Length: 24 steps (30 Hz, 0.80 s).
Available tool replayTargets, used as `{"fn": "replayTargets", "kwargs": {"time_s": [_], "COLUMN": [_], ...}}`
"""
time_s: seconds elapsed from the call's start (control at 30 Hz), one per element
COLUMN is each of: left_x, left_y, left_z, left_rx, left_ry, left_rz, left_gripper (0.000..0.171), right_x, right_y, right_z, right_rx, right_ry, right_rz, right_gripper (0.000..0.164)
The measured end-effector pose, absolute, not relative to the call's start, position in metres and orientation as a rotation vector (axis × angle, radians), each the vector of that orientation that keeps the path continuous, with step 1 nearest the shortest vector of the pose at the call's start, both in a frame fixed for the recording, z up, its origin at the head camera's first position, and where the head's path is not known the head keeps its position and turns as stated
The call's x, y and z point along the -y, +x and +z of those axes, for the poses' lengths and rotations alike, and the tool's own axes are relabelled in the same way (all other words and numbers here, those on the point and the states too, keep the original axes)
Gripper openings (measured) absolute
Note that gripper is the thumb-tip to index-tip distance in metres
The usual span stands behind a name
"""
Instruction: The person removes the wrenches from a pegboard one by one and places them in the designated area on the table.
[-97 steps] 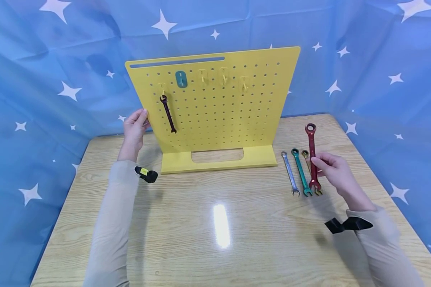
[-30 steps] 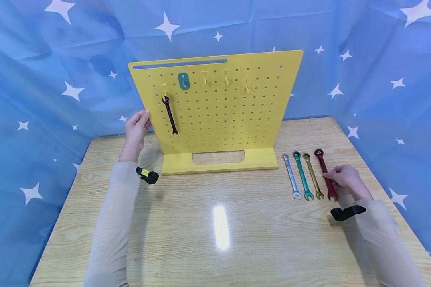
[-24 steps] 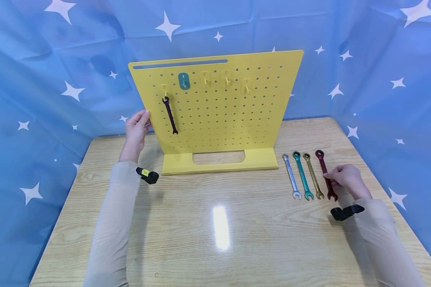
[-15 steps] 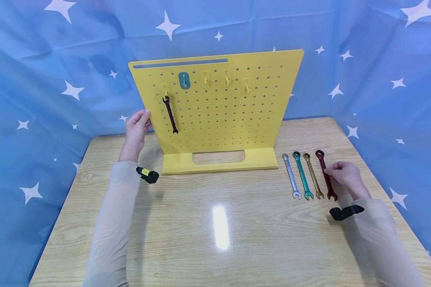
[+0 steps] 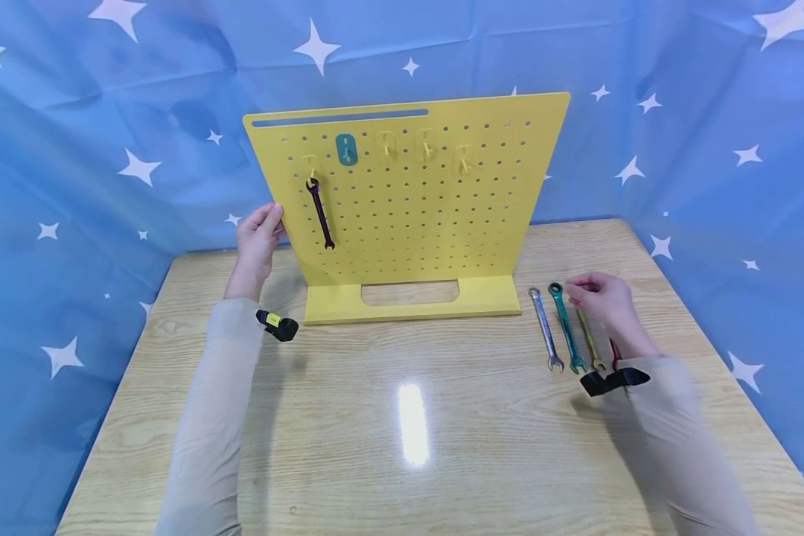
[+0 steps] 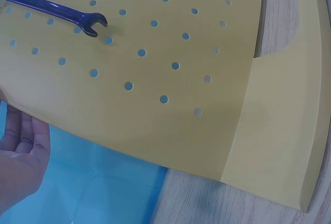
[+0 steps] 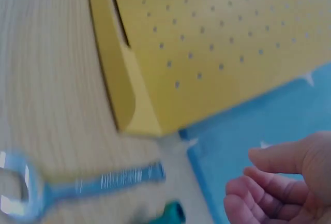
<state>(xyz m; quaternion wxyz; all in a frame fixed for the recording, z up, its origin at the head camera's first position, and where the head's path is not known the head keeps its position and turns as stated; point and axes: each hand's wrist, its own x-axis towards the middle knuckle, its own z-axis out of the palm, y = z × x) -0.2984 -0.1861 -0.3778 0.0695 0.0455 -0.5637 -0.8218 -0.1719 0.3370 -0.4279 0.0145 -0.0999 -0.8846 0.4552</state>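
Observation:
My left hand (image 5: 257, 234) grips the left edge of an upright yellow pegboard (image 5: 409, 216), thumb in front and fingers behind. A dark purple combination wrench (image 5: 320, 214) hangs from the board's leftmost hook; its open end shows in the left wrist view. On the table to the right lie a silver wrench (image 5: 545, 327), a green wrench (image 5: 566, 327), a gold wrench (image 5: 588, 339) and a red wrench (image 5: 614, 350). Over the gold wrench's upper end is my right hand (image 5: 606, 301), its fingers loosely curled around nothing. It hides most of the red wrench.
A teal hook (image 5: 346, 150) and several yellow hooks (image 5: 426, 149) line the board's upper part. The board's foot (image 5: 489, 296) stands on a wooden table (image 5: 348, 417). Behind hangs a blue curtain (image 5: 194, 52) with white stars.
The right hand laid the red wrench down beside the gold one, straightened it, then let go and moved up and left. The left hand has kept its hold on the board.

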Motion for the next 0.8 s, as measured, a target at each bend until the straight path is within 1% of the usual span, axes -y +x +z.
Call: {"fn": "replayTargets", "kwargs": {"time_s": [0.17,0.37,0.57,0.8], "left_x": [0.186,0.187,0.187,0.187], "left_y": [-0.298,-0.298,-0.298,-0.299], "left_z": [-0.378,-0.377,-0.378,-0.378], "left_rx": [1.722,1.724,1.706,1.707], "left_ry": [0.139,0.129,0.125,0.124], "left_rz": [-2.462,-2.456,-2.463,-2.467], "left_gripper": [0.01,0.01,0.012,0.012], "right_x": [-0.315,-0.291,-0.265,-0.236], "right_y": [-0.18,-0.19,-0.2,-0.211], "right_z": [-0.42,-0.413,-0.409,-0.402], "right_rx": [2.724,2.689,2.618,2.549], "right_ry": [-0.206,-0.081,-0.017,0.028], "right_rz": [1.481,1.483,1.608,1.77], "right_gripper": [0.036,0.029,0.024,0.026]}}
